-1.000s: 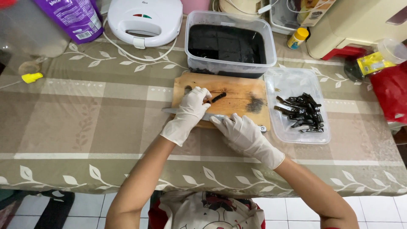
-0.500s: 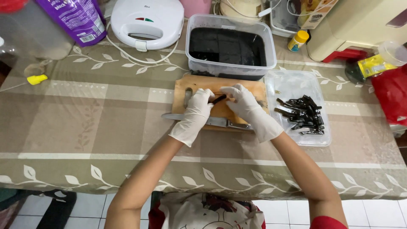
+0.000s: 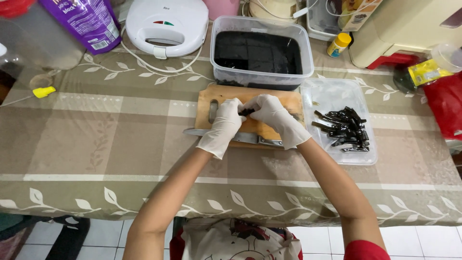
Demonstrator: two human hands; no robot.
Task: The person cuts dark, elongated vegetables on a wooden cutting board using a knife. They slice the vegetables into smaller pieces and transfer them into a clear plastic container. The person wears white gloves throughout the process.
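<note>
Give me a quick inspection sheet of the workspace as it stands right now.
Surface: table under a beige leaf-patterned cloth.
Job's things: wooden cutting board; small black piece between both hands; knife lying flat along the board's near edge; tub of black jelly; clear tray holding black strips.
Clutter: white sandwich maker, purple pouch, yellow-capped bottle, yellow clip.
Grippers: left hand and right hand, white-gloved, fingers pinching the piece.
Cables: white cord from the sandwich maker.
Surroundings: tiled floor.
</note>
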